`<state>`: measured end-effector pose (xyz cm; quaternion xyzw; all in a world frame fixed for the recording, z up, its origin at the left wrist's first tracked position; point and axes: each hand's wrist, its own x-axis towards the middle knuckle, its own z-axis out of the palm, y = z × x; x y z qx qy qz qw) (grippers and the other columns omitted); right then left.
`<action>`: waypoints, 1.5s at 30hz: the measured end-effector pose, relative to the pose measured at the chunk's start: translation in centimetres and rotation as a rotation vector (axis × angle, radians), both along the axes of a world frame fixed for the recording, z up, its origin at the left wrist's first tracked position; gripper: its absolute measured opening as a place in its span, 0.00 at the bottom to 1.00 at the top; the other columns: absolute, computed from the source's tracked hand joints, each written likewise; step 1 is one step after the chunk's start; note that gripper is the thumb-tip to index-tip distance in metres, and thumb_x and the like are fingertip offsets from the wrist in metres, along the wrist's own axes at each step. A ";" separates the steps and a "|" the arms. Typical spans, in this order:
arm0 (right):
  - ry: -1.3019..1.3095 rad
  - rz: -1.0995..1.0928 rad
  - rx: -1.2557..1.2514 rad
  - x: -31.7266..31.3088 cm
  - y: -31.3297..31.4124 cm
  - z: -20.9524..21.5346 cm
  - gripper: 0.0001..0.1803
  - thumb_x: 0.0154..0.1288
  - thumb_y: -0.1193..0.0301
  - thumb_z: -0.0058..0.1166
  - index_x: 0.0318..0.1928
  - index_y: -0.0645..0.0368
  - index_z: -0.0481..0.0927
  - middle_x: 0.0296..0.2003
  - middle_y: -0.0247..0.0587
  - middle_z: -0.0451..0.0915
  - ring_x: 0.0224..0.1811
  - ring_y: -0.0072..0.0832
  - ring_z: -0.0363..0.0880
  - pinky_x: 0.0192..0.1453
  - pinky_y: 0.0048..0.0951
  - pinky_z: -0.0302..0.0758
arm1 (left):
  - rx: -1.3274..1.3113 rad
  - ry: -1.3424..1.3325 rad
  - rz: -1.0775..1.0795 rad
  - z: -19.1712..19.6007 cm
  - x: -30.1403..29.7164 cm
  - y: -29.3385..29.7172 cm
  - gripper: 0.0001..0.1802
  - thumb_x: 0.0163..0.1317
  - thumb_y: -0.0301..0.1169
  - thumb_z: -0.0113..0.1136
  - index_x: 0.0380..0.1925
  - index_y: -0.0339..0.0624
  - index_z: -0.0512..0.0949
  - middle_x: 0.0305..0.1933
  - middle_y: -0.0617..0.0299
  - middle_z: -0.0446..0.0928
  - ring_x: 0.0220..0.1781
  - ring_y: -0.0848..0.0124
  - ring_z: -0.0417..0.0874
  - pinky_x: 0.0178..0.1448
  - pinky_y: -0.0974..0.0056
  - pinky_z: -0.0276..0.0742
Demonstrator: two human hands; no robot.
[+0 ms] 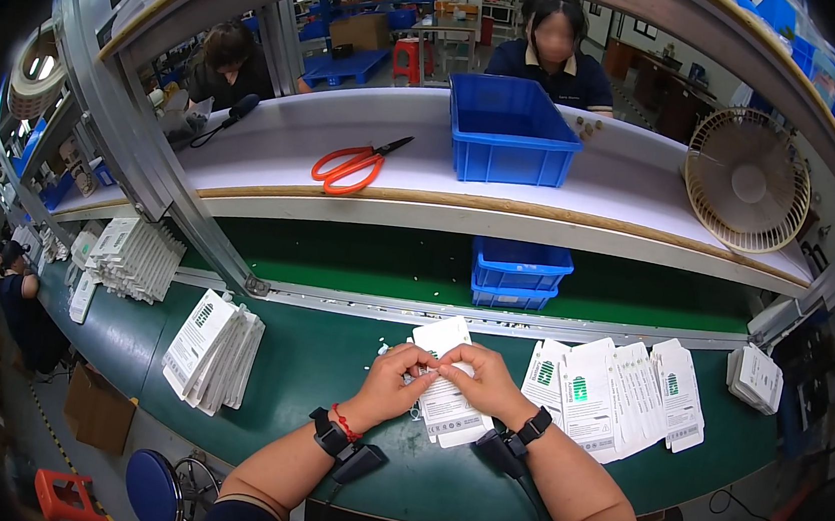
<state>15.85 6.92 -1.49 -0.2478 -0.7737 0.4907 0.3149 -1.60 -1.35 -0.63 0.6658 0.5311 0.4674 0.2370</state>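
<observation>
Closest in, two bare forearms (282, 469) lean over the dark green tabletop (294, 389), with black wrist straps (533, 425) and two black box-shaped devices (360, 464) on cables, all nearer than a flat white printed cardboard packet (455, 417). That packet lies on the tabletop beneath the left hand (392, 384) and the right hand (488, 384). Both hands have bent fingers, the tips meeting over the packet; I can't tell whether they pinch its edge or some small piece, and they cover much of its face.

Tiny white scraps (383, 349) lie just left of the packet. Farther left sits a leaning stack of white packets (210, 353); to the right, an overlapping spread of white packets (586, 405), then a small white pile (755, 379).

Beyond the packet, two stacked blue plastic bins (520, 270) sit below a white wood-edged shelf (278, 147), whose edge blocks sight of the upper one's top. On the shelf, past the packet, stand a larger blue plastic bin (510, 157), orange-handled scissors (350, 168) to its left and a round cream fan (747, 182) to its right. Farthest, that bin hides part of a seated person (549, 67); another person (227, 66) bows at left, hands out of sight.
</observation>
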 end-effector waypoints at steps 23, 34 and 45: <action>0.018 0.004 -0.010 0.0 0.0 0.0 0.07 0.59 0.72 0.60 0.37 0.62 0.81 0.35 0.46 0.82 0.39 0.36 0.81 0.45 0.31 0.74 | 0.000 -0.011 0.009 -0.2 0.0 0.1 0.05 0.55 0.24 0.64 0.32 0.36 0.79 0.29 0.63 0.75 0.29 0.76 0.72 0.34 0.71 0.70; 0.013 -0.001 -0.002 0.0 -0.1 0.3 0.07 0.60 0.72 0.60 0.37 0.62 0.81 0.35 0.46 0.81 0.39 0.35 0.81 0.45 0.31 0.74 | -0.005 -0.014 0.012 0.0 0.1 0.1 0.06 0.55 0.25 0.64 0.32 0.36 0.80 0.29 0.63 0.76 0.29 0.76 0.72 0.35 0.71 0.70; 0.026 0.001 -0.007 0.0 -0.1 0.2 0.07 0.59 0.72 0.60 0.37 0.61 0.81 0.35 0.46 0.82 0.39 0.35 0.81 0.45 0.31 0.75 | -0.008 -0.027 0.032 0.0 0.1 0.0 0.07 0.53 0.25 0.66 0.32 0.36 0.80 0.28 0.62 0.76 0.27 0.75 0.73 0.33 0.70 0.70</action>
